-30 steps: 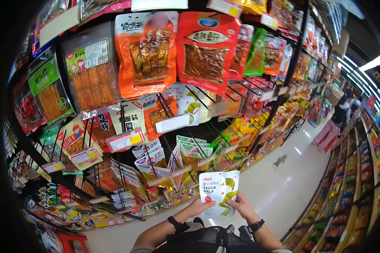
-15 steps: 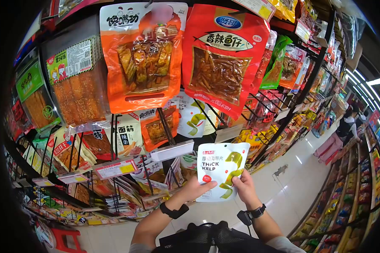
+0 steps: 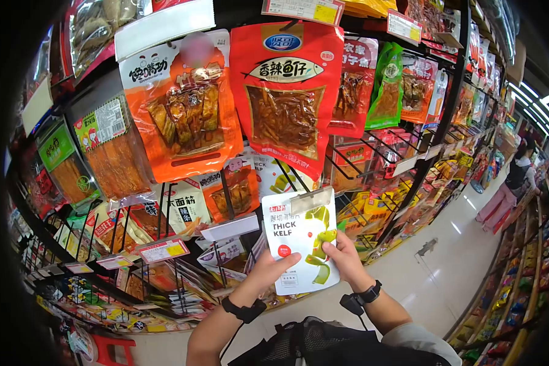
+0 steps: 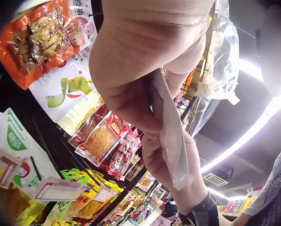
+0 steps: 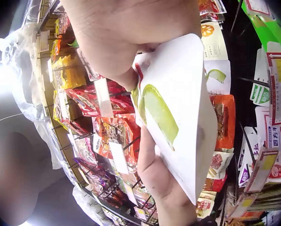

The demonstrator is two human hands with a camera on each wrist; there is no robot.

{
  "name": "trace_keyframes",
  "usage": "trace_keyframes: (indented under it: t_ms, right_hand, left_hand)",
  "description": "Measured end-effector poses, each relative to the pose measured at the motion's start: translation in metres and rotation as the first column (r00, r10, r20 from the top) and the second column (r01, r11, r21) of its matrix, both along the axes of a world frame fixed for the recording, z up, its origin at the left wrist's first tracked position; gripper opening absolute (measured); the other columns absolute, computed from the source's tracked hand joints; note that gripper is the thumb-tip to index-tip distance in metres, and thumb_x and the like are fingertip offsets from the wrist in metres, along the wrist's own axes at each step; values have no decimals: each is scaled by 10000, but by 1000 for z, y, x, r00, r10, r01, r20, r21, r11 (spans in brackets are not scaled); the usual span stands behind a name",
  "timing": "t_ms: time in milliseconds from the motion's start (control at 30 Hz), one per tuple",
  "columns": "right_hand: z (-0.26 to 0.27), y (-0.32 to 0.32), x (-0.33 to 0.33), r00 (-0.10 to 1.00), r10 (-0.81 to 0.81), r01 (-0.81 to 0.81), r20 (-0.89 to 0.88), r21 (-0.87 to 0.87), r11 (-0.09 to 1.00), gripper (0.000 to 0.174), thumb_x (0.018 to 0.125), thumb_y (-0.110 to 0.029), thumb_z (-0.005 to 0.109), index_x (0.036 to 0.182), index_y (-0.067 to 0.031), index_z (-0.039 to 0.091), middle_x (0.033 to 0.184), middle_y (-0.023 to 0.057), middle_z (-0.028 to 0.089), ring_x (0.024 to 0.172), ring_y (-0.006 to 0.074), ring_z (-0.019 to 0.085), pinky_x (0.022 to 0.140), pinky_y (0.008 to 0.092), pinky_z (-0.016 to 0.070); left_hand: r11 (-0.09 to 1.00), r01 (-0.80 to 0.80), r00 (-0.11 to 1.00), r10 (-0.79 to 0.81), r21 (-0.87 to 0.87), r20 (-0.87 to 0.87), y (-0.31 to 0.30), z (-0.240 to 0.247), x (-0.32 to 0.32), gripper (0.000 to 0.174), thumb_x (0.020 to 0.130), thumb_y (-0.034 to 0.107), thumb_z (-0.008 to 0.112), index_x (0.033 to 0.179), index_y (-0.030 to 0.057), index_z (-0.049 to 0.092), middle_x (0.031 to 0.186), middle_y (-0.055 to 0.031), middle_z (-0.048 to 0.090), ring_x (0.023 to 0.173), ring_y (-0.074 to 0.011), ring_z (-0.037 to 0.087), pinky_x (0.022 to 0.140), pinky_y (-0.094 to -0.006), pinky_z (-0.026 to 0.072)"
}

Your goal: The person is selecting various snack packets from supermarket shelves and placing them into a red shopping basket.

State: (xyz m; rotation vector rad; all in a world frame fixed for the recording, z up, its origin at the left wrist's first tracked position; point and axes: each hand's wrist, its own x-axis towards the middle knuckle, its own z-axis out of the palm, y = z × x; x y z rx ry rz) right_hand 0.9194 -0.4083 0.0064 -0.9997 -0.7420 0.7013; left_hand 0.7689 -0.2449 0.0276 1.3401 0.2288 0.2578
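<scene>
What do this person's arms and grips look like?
The left grip and right grip are human hands without gloves. The left wrist wears a black strap; the right, a black band with a dark block and a thin, dark cable. Both forearms are bare, and a grey sleeve shows on the right.

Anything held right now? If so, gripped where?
Yes: the white THICK KELP pouch. Left hand grips its left edge, right hand its right edge, thumbs on the printed front.
</scene>
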Motion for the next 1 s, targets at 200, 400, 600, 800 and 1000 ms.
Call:
trace_keyframes:
  t_ms: [200, 400, 600, 800, 1000]
  right_hand:
    - [-3, 5, 12, 997, 20, -19, -75, 9, 1000, 304, 981, -118, 584, 1262, -10, 542, 1155, 43, 649, 1010, 98, 603, 882, 265, 494]
    - [4, 41, 47, 995, 65, -68, -78, -35, 997, 272, 981, -155, 601, 1214, -17, 577, 1064, 21, 665, 920, 69, 599, 810, 245, 496]
    - [-6, 107, 106, 992, 79, -71, 103, -79, 994, 246, 966, -142, 582, 1159, 10, 608, 1028, 42, 677, 901, 99, 612, 787, 258, 493]
    - [2, 154, 130, 985, 49, -15, 165, -202, 979, 268, 958, -169, 600, 1146, 21, 620, 1024, 68, 690, 903, 122, 626, 790, 281, 496]
    - [-22, 137, 125, 899, -214, 222, 383, 22, 975, 311, 951, -170, 623, 1161, 50, 562, 1023, 106, 633, 958, 177, 595, 842, 313, 481]
  left_hand:
    - [997, -70, 997, 71, -11, 20, -5, -7, 12, 390, 916, 113, 678, 1273, 4, 566, 1164, -81, 663, 1025, -167, 646, 884, -330, 529]
    - [970, -170, 985, 171, -176, -11, 14, -4, 41, 373, 905, 125, 683, 1247, 10, 589, 1152, -86, 672, 1015, -181, 661, 871, -332, 534]
    - [918, -387, 921, 389, -81, 11, 65, -21, 91, 302, 892, 103, 686, 1172, 8, 629, 1070, -86, 697, 919, -192, 689, 812, -326, 552]
    - [860, -511, 853, 506, 8, 129, 119, -35, 120, 221, 849, 88, 733, 1058, 25, 696, 978, -55, 715, 848, -133, 655, 736, -280, 510]
    - [755, -635, 771, 606, 162, 197, 126, -60, 124, 316, 839, 48, 723, 1130, 6, 607, 1009, -59, 694, 872, -145, 650, 780, -291, 516]
